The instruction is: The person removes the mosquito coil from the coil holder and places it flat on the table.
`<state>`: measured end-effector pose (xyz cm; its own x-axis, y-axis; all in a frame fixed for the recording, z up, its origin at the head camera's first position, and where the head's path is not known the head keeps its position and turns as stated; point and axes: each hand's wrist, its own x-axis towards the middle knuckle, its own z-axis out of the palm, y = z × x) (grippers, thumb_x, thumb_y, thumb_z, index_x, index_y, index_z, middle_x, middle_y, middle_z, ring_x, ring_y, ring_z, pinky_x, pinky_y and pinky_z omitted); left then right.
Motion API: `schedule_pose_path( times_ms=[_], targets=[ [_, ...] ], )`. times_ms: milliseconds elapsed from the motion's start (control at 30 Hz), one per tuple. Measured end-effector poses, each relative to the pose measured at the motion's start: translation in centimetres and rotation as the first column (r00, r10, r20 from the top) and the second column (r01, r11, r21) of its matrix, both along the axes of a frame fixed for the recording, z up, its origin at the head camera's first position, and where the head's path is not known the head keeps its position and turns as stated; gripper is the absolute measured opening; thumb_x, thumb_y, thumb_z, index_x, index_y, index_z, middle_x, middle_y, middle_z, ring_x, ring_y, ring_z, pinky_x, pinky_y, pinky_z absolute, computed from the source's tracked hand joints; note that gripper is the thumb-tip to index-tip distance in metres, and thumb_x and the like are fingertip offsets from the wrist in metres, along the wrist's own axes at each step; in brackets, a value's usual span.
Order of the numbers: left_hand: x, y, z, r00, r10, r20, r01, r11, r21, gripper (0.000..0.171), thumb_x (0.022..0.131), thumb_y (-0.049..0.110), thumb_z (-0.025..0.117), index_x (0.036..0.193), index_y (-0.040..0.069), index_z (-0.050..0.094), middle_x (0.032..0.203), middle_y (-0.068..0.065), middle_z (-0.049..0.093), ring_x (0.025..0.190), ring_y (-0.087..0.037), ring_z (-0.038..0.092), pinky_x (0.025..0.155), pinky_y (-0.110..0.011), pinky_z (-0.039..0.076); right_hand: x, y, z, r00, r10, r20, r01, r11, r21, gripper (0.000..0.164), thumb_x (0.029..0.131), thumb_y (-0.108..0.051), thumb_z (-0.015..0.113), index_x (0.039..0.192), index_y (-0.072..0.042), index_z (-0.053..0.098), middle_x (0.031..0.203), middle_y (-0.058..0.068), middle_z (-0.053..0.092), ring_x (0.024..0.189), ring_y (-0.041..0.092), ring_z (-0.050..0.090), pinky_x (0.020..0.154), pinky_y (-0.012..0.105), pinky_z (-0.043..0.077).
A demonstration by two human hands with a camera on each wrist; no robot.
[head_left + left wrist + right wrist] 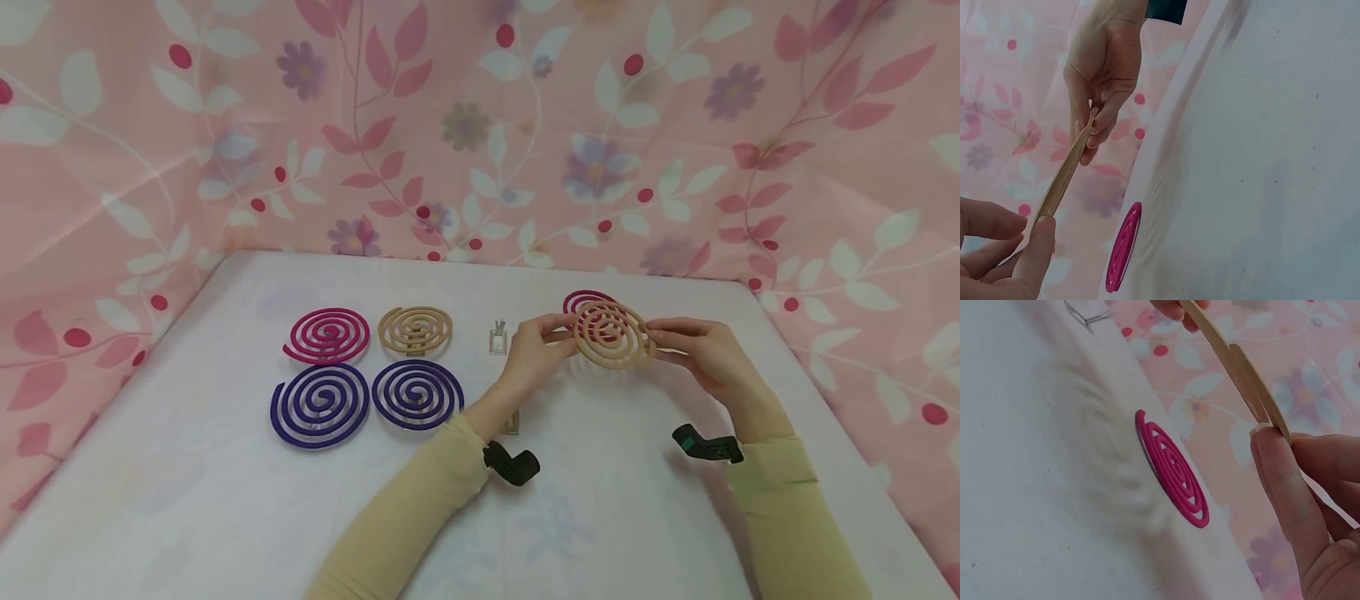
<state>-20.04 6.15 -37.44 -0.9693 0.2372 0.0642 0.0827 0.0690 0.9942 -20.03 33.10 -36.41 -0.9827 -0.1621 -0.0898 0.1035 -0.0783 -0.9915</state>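
A tan mosquito coil (pixel 1065 175) is held up over the far right part of the table, its flat side tilted toward the head camera. The left hand (pixel 534 350) pinches its left edge between thumb and fingers. At the opposite edge, the right hand (pixel 705 354) grips it the same way, seen behind the coil in the left wrist view. A pink mosquito coil (pixel 1175 465) lies flat on the table just beyond and below, partly covered by the tan one in the head view.
To the left stand a pink coil (pixel 330 333), a tan coil (pixel 415 332) and two purple coils, one nearer left (pixel 322 404), one beside it (pixel 417 394). A small metal stand (pixel 498 338) is near the left hand; another (pixel 512 423) is partly hidden by the left wrist.
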Motion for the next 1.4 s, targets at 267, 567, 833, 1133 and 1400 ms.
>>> schedule_pose_path(
  times_ms=[267,567,833,1133,1400],
  targets=[
    [0.5,0.9,-0.5,1.000,-0.004,-0.010,0.004,1.000,-0.019,0.036,0.092,0.001,0.064,0.128,-0.001,0.064,0.131,-0.012,0.066,0.117,-0.022,0.066,0.093,-0.022,0.055,-0.2,1.0,-0.8,1.000,0.026,0.001,-0.026,0.999,-0.024,0.021,0.096,0.004,0.061,0.111,-0.001,0.074,0.103,0.003,0.077,0.093,0.012,0.073,0.081,0.029,0.061],
    [1.0,1.9,-1.2,0.998,0.017,0.062,-0.016,1.000,-0.006,0.043,0.091,0.000,0.060,0.134,-0.003,0.058,0.139,-0.015,0.060,0.129,-0.024,0.058,0.106,-0.026,0.047,-0.3,1.4,-1.5,0.998,0.030,0.049,-0.035,0.995,0.089,0.023,0.095,-0.002,0.065,0.117,0.002,0.071,0.103,-0.002,0.076,0.093,0.009,0.072,0.081,0.027,0.060],
    [1.7,2.6,-1.5,0.996,0.044,0.081,-0.043,0.999,-0.013,0.046,0.093,0.001,0.061,0.138,-0.004,0.054,0.143,-0.018,0.056,0.137,-0.026,0.050,0.114,-0.031,0.040,-0.4,1.7,-2.1,0.995,0.052,0.088,-0.064,0.989,0.136,0.031,0.095,-0.003,0.066,0.124,0.005,0.065,0.105,-0.002,0.075,0.095,0.010,0.072,0.084,0.028,0.060],
    [2.1,2.8,-1.6,0.994,0.047,0.104,-0.046,0.999,-0.015,0.048,0.092,-0.003,0.059,0.139,-0.003,0.052,0.146,-0.016,0.054,0.140,-0.026,0.046,0.115,-0.031,0.038,-0.6,1.4,-3.0,0.995,0.082,0.062,-0.093,0.977,0.193,0.041,0.095,0.002,0.063,0.130,0.019,0.051,0.105,-0.001,0.075,0.094,0.010,0.073,0.083,0.029,0.060],
    [2.5,3.2,-2.0,0.993,0.066,0.102,-0.062,0.997,-0.041,0.050,0.089,-0.004,0.059,0.139,-0.001,0.054,0.145,-0.015,0.054,0.139,-0.026,0.047,0.115,-0.033,0.038,-0.5,1.5,-2.8,0.994,0.069,0.084,-0.093,0.941,0.326,0.053,0.094,-0.006,0.067,0.137,0.018,0.046,0.105,-0.006,0.073,0.095,0.007,0.071,0.083,0.026,0.060]
  ],
)
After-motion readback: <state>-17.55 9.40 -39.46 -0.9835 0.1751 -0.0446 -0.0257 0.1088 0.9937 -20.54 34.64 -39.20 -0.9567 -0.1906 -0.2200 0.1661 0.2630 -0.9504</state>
